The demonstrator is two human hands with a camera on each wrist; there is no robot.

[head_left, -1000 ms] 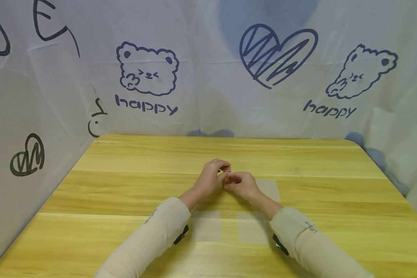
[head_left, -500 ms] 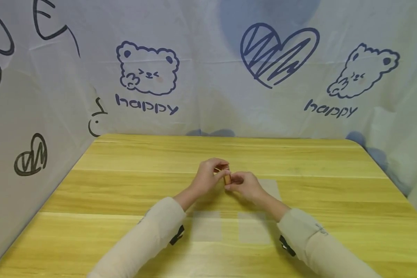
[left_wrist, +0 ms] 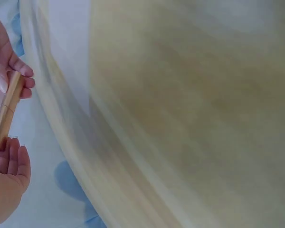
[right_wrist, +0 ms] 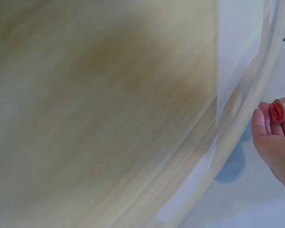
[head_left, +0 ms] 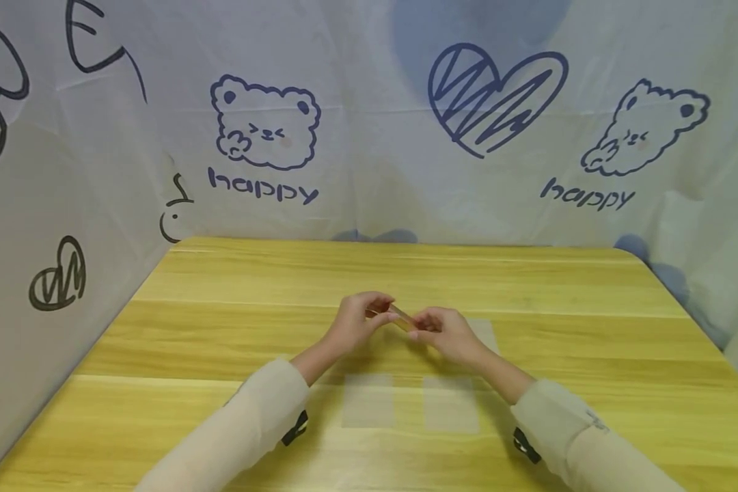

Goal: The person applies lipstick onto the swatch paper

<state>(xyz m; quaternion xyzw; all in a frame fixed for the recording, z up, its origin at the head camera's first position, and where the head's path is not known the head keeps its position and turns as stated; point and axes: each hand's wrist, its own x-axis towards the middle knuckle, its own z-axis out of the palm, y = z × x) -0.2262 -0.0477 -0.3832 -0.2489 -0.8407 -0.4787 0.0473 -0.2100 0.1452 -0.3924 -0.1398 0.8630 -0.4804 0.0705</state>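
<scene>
Between both hands, above the middle of the table, is a slim wooden seal stamp (head_left: 402, 317). My left hand (head_left: 353, 324) pinches its upper left end between thumb and fingers. The lower right end sits in the fingers of my right hand (head_left: 447, 335). In the left wrist view the stamp (left_wrist: 9, 111) shows a long smooth body with a thin seam across it, fingers at both ends. Its round red face with fine markings shows on the stamp (right_wrist: 278, 111) in the right wrist view.
Two pale translucent squares lie side by side on the wooden table (head_left: 221, 328), a left square (head_left: 367, 402) and a right square (head_left: 450, 404). Another pale square (head_left: 484, 333) lies partly behind the right hand. A white printed cloth (head_left: 375, 157) hangs behind the table.
The stamp, mostly hidden by fingers a second ago, came into sight upright and now slants down to the right. The hands have moved slightly apart, the left leftward, the right rightward.
</scene>
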